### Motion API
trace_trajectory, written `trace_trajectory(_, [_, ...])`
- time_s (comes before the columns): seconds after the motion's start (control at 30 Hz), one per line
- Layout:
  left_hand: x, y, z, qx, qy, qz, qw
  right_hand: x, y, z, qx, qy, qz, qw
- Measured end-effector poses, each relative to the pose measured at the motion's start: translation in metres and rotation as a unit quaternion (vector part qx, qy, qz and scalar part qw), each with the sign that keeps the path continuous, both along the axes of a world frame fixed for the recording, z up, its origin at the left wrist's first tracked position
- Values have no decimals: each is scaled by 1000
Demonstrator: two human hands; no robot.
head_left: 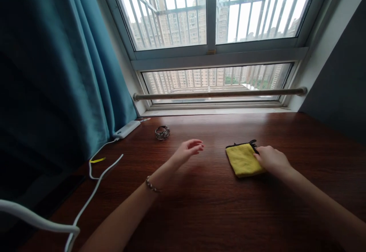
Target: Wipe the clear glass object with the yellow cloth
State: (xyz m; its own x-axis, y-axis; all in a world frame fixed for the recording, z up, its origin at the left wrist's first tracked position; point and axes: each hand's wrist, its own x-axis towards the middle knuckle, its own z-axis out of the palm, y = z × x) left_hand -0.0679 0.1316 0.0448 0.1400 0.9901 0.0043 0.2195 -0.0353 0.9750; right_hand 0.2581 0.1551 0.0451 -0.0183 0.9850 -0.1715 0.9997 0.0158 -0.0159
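Note:
A folded yellow cloth [242,159] with a black edge lies on the dark wooden desk [211,206], right of centre. My right hand [271,159] rests on the cloth's right side, fingers curled over its edge. My left hand [188,150] hovers just above the desk to the left of the cloth, fingers loosely apart and holding nothing. A bead bracelet is on my left wrist.
A small metal ring-shaped object [162,132] sits near the back of the desk. A white power bank [127,129] with white cables [94,191] lies at the back left by a teal curtain [57,73]. A rail [217,93] runs across the window behind.

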Motion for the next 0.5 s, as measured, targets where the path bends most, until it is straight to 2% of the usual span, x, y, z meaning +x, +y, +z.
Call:
trace_trajectory(0.1, [-46,26,1,-63,-66,166,982,18,5,-11,11,-6,8,1000])
trace_trajectory(0.23, [-95,41,-9,-112,-116,356,920,32,7,-28,8,6,6,1000])
trace_trajectory(0.33, [-113,45,-14,-137,-144,423,884,34,5,-27,19,14,-3,1000])
trace_trajectory(0.5, [-120,55,-3,-170,-162,456,859,30,-2,-15,52,-2,0,999])
